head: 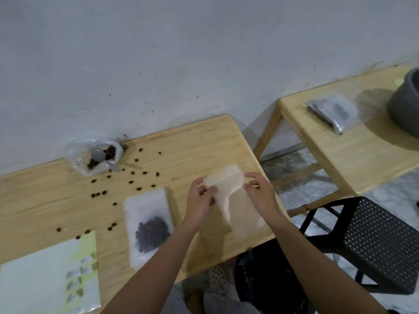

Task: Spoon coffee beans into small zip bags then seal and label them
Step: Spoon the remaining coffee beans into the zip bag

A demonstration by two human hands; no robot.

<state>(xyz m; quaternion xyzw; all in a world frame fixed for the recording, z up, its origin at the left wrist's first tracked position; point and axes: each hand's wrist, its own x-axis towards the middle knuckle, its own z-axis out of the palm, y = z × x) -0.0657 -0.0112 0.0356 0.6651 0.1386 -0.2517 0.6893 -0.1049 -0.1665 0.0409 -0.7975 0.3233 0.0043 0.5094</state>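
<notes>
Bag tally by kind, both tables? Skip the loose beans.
Empty zip bag, pinched by left hand and right hand: 1
Filled zip bags: 2, near bag and far bag
Bean supply bag, open, with scoop inside: 1
Total: 4 bags

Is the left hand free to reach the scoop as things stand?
Probably not yet: the left hand pinches the empty zip bag. Once it lets go, only loose beans lie between it and the scoop.
</notes>
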